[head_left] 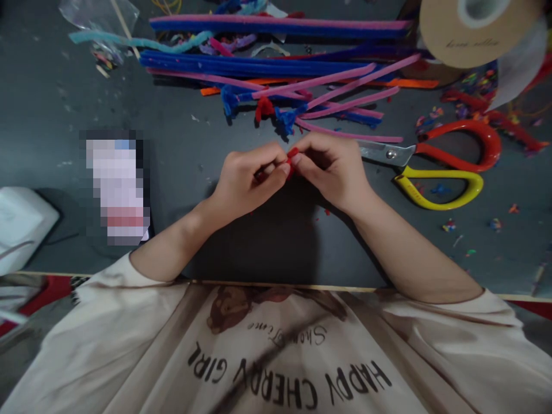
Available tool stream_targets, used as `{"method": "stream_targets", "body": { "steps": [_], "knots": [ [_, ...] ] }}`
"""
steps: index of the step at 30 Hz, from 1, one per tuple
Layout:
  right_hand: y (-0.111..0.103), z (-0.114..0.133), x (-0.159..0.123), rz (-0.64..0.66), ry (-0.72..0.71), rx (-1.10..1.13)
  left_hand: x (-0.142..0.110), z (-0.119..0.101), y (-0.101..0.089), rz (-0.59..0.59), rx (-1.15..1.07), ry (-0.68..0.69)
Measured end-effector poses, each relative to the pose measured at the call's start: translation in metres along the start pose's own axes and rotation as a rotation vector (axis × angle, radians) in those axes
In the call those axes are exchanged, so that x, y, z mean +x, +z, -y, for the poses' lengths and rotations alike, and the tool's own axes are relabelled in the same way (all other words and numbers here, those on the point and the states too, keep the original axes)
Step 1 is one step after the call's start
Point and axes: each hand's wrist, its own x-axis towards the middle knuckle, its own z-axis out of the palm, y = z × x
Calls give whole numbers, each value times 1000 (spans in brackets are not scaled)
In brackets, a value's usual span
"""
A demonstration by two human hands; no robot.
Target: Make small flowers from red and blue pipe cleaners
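Between my two hands is a short red pipe cleaner [293,153], mostly covered by the fingers. My left hand [254,177] pinches it between thumb and forefinger, and some red shows inside the curled palm. From the other side, my right hand [332,167] grips it with thumb and fingertips, so the hands meet above the dark tabletop. Just beyond the fingertips lie a twisted blue pipe cleaner piece [285,119] and a small bent red piece [264,108]. Scissors [390,154] with one red and one yellow handle lie beside my right hand, blades partly hidden behind it.
Blue pipe cleaners [259,63] and pink ones [336,80] lie across the back. A ribbon spool [448,40] stands at the back right, with colourful scraps [478,83] near it. A blurred-out phone [121,190] and a white object [21,227] are at left.
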Motion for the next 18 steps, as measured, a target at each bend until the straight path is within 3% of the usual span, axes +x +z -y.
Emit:
{"method": "stream_targets", "body": {
  "steps": [12, 18],
  "knots": [
    [-3, -2, 0, 75, -26, 131, 4, 1, -6, 123, -411, -175],
    [-2, -3, 1, 64, -25, 195, 5, -1, -7, 161, -397, -187]
  ]
}}
